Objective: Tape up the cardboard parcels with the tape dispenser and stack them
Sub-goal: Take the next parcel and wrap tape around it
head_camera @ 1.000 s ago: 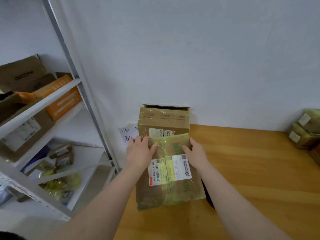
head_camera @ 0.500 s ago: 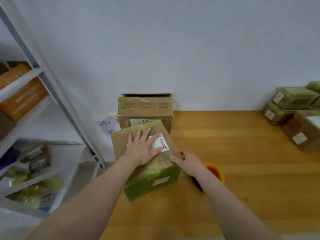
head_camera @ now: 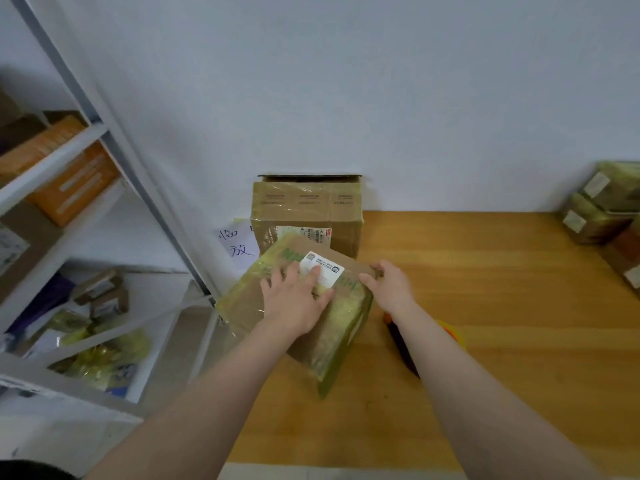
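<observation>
Parcel: head view, skewed at the left edge of the table, at 6 o'clock of a larger box. Left hand flat on top, fingers straight; right hand grips its 2 o'clock corner. Judged stiff, light, tape-slick; hold opposite edges.

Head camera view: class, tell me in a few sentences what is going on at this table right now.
A person is handling a taped parcel on the wooden table. The left hand lies flat on its top, fingers on the white label. The right hand grips its far right corner. The parcel lies askew in front of a larger box by the wall. A dark and orange object, perhaps the tape dispenser, is partly hidden under the right forearm. Wrapped parcels are stacked at the right.
</observation>
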